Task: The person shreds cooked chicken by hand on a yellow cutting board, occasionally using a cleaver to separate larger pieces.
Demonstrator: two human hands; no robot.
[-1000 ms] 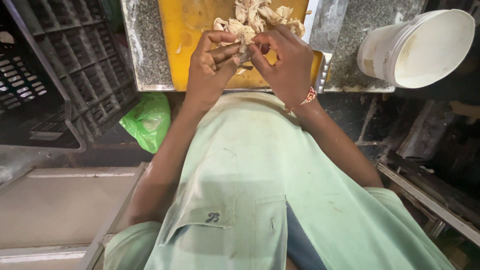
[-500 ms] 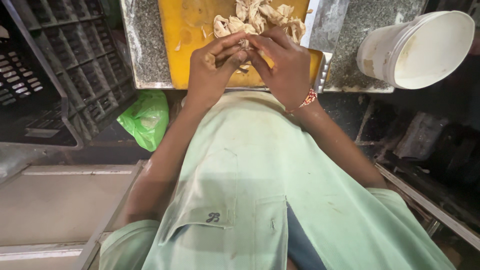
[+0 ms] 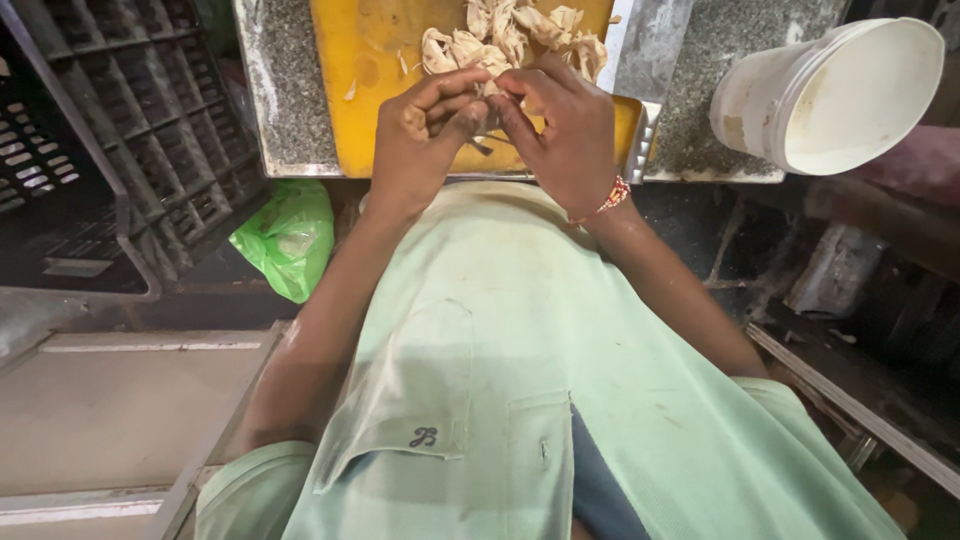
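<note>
Head view: white bucket (image 3: 835, 95) beside yellow board (image 3: 370, 110)

Both arms reach forward and bend inward, so the hands meet close together. The left hand (image 3: 425, 135) is curled, knuckles up, its fingers (image 3: 455, 100) bent toward the thumb in a pinch. The right hand (image 3: 565, 125) faces it, back up, its fingers (image 3: 520, 95) curved inward, tips nearly touching the left's. A beaded band circles the right wrist (image 3: 605, 200).
</note>
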